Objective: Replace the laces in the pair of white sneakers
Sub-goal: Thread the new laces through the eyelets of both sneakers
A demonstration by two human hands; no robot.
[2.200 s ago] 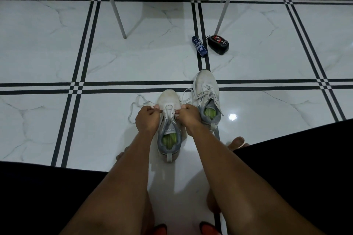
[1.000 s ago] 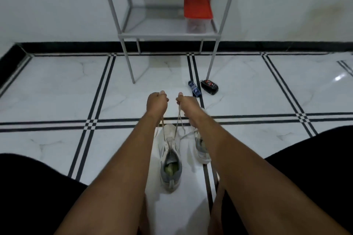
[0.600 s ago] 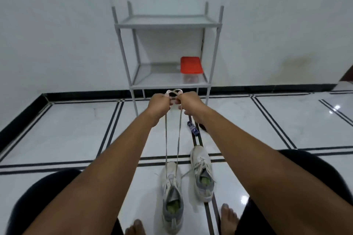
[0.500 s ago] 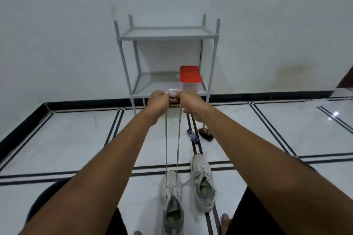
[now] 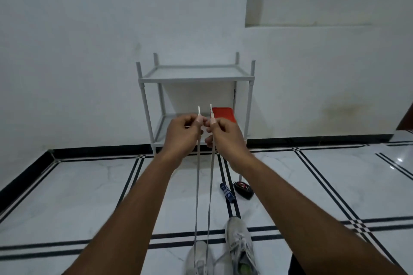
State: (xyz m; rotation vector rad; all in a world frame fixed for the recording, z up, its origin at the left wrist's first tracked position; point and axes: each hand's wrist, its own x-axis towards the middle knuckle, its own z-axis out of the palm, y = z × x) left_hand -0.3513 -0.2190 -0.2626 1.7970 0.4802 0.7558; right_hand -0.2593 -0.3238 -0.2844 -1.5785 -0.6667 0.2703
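Two white sneakers stand on the floor at the bottom edge. The left sneaker [image 5: 199, 259] has its white lace [image 5: 197, 185] pulled straight up in two taut strands. My left hand [image 5: 182, 133] pinches the left strand near its tip. My right hand [image 5: 224, 135] pinches the right strand near its tip. Both tips stick up above my fingers, side by side and level. The right sneaker [image 5: 240, 245] stands beside it, laced, its lace lying loose over the tongue.
A grey two-tier metal rack [image 5: 196, 78] stands against the wall straight ahead, with a red-lidded box [image 5: 224, 114] on its lower shelf. A blue tube [image 5: 226, 192] and a small black object [image 5: 243, 190] lie on the tiled floor by the rack's right leg.
Both hands have risen from the shoe, drawing the lace ends up taut. The two ends, earlier held together, now stand slightly apart and upright. The view has tilted upward.
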